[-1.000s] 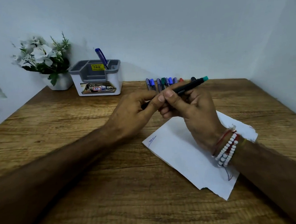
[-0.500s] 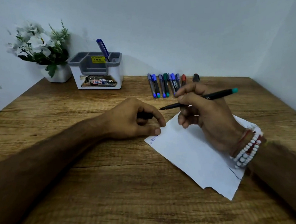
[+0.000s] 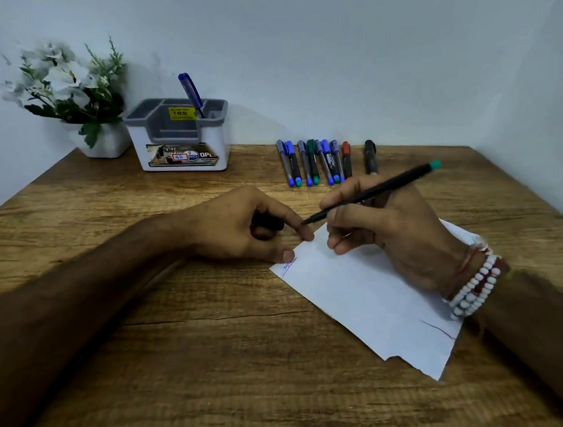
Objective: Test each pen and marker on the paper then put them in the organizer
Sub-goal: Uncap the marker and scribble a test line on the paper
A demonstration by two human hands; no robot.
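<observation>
Observation: the right hand (image 3: pixel 402 232) grasps an uncapped black pen (image 3: pixel 374 191) in a writing hold, thumb and fingers wrapped round its forward half, with the heel of the hand resting on the paper (image 3: pixel 367 301). The pen's long axis slopes from its teal end, raised above the paper's far right side, down to the tip at the paper's far left edge. The tip sits just beside the left index finger, and contact with the sheet cannot be confirmed. The left hand (image 3: pixel 237 228) lies at the paper's left corner, fingers curled round the black cap (image 3: pixel 269 222), its thumb tip pressing that corner down next to a blue scribble (image 3: pixel 288 267). The row of pens (image 3: pixel 313 162) lies on the table (image 3: pixel 186 377) beyond the paper's far edge, barrels pointing toward the sheet. The organizer (image 3: pixel 221 140) stands further beyond the paper and to its left, holding one blue pen (image 3: pixel 192 93). Assessment: the test stroke for this pen appears not yet made. The bare sheet lies to the right of the tip and nearer the person, so the stroke calls for a short draw back toward the right hand. The left hand is nearer the organizer, though the pen rests with the right. Risk: the tip may mark the left index finger.
</observation>
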